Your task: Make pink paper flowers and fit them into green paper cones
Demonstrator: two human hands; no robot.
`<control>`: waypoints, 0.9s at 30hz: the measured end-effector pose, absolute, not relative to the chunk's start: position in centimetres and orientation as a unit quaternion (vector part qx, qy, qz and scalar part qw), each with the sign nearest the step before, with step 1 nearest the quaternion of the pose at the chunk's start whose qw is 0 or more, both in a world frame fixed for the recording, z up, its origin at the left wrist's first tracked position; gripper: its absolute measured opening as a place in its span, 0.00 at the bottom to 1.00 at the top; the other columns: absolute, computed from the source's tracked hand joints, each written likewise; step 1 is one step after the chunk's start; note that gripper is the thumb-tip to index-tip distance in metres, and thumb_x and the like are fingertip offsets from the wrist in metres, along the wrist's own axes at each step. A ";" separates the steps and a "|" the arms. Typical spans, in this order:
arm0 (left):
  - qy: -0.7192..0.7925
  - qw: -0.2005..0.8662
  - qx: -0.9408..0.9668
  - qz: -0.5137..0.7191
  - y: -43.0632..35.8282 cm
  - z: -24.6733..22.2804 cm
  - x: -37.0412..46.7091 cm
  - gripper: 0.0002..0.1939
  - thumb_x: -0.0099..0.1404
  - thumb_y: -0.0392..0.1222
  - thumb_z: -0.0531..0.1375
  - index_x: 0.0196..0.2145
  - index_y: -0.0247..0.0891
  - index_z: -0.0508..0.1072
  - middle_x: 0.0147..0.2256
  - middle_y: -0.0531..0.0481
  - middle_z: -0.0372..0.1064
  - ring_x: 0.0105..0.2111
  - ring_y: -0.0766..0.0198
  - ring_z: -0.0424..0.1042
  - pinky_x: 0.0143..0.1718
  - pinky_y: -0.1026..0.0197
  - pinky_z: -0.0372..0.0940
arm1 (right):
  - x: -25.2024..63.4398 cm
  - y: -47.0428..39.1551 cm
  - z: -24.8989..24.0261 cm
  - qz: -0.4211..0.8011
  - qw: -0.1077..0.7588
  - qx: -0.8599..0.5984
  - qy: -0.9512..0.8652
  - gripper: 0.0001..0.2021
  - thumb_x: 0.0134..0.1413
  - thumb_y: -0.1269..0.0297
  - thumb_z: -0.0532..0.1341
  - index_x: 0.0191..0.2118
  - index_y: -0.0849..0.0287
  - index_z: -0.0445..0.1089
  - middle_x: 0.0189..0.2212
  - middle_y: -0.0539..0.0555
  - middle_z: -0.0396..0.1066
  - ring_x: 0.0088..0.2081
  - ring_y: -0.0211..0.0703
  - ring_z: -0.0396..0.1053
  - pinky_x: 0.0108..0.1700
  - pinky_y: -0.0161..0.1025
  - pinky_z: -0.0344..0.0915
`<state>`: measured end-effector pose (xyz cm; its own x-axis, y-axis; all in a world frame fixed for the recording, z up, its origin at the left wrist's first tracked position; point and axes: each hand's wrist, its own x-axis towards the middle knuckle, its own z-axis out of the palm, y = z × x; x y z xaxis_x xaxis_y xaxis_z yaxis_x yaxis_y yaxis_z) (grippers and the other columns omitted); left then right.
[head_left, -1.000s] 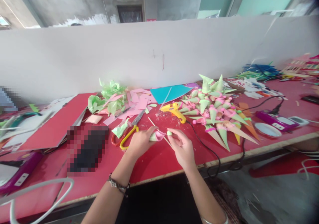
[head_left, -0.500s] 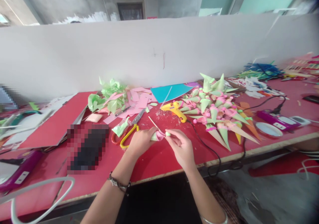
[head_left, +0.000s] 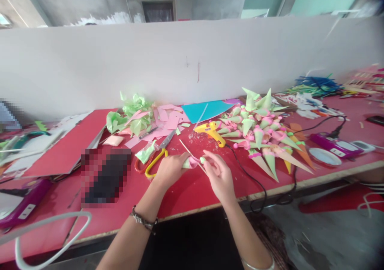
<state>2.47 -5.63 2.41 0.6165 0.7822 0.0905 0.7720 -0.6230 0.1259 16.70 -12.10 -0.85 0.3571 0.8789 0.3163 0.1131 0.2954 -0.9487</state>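
My left hand (head_left: 172, 170) is closed on a small paper cone (head_left: 189, 163), pale green outside and pink inside. A small light-green ball (head_left: 203, 159) sits at the cone's right end, beside my right fingertips. My right hand (head_left: 219, 174) is curled, with a thin pale stick (head_left: 184, 146) running past the cone toward its fingers. The stick's middle is partly hidden by the cone and my left fingers. Just beyond the hands lies a yellow glue gun (head_left: 211, 132). Yellow-handled scissors (head_left: 160, 158) rest left of my left hand.
Many finished green and pink paper cones (head_left: 259, 128) are heaped at right. Pink paper pieces (head_left: 169, 120) and crumpled green paper (head_left: 135, 110) lie at the back, near a blue sheet (head_left: 201, 112). A blurred dark object (head_left: 108, 176) lies left; a purple power strip (head_left: 330, 144) lies right.
My right index finger has lifted away from the green ball, leaving it more exposed. My left hand stays on the cone in nearly the same place.
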 end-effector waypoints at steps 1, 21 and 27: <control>0.433 0.032 0.898 0.068 -5.6 2.4 2.5 0.14 0.60 0.42 0.52 0.45 0.41 0.64 0.33 0.48 0.72 0.33 0.58 0.71 0.28 0.64 0.60 | 16.7 -12.1 -0.9 0.310 0.646 -0.517 -0.469 0.14 0.50 0.61 0.56 0.44 0.59 0.66 0.39 0.58 0.69 0.40 0.42 0.68 0.40 0.38 0.68; 0.430 0.029 0.900 0.072 -5.6 2.4 2.5 0.12 0.60 0.42 0.52 0.42 0.40 0.65 0.32 0.48 0.71 0.32 0.59 0.71 0.27 0.65 0.59 | 16.6 -12.0 -0.9 0.349 0.642 -0.522 -0.440 0.14 0.48 0.59 0.58 0.40 0.60 0.68 0.36 0.57 0.71 0.38 0.44 0.70 0.38 0.39 0.69; 0.427 0.024 0.900 0.081 -5.5 2.1 2.3 0.12 0.60 0.42 0.51 0.41 0.40 0.65 0.32 0.48 0.72 0.31 0.58 0.71 0.27 0.64 0.59 | 16.8 -12.0 -1.1 0.355 0.617 -0.534 -0.456 0.13 0.47 0.58 0.59 0.37 0.61 0.69 0.32 0.57 0.72 0.34 0.44 0.71 0.36 0.39 0.69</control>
